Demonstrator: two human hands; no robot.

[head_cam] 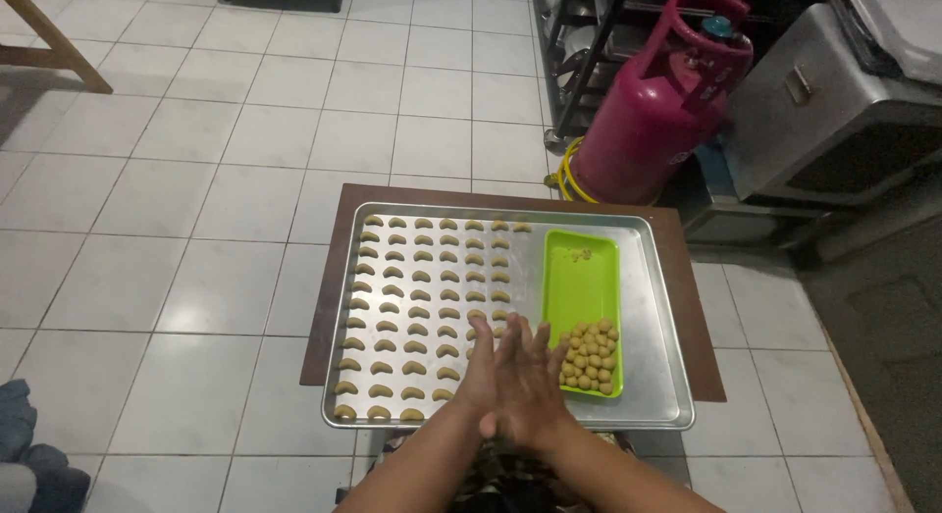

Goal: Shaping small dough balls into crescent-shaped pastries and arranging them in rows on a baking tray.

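Across a floor of pale square tiles (196,179) stands a small brown table (677,278), with a pink gas cylinder (653,111) and a coiled yellow hose (567,175) just beyond its far right corner, beside a metal cabinet (834,101). On the table lies a metal baking tray (648,307) — it covers nearly the whole top. Rows of small crescent-shaped dough pieces (422,297) fill the tray's left and middle part. At the tray's right side sits a narrow green plastic tray (584,278), its near end holding a heap of little dough balls (587,358), its far end nearly bare. Over the near edge of the baking tray, just left of the dough balls, the left hand (491,371) and right hand (535,385) are pressed palm to palm, fingers stretched out flat and together — whether a piece of dough lies between them cannot be told.
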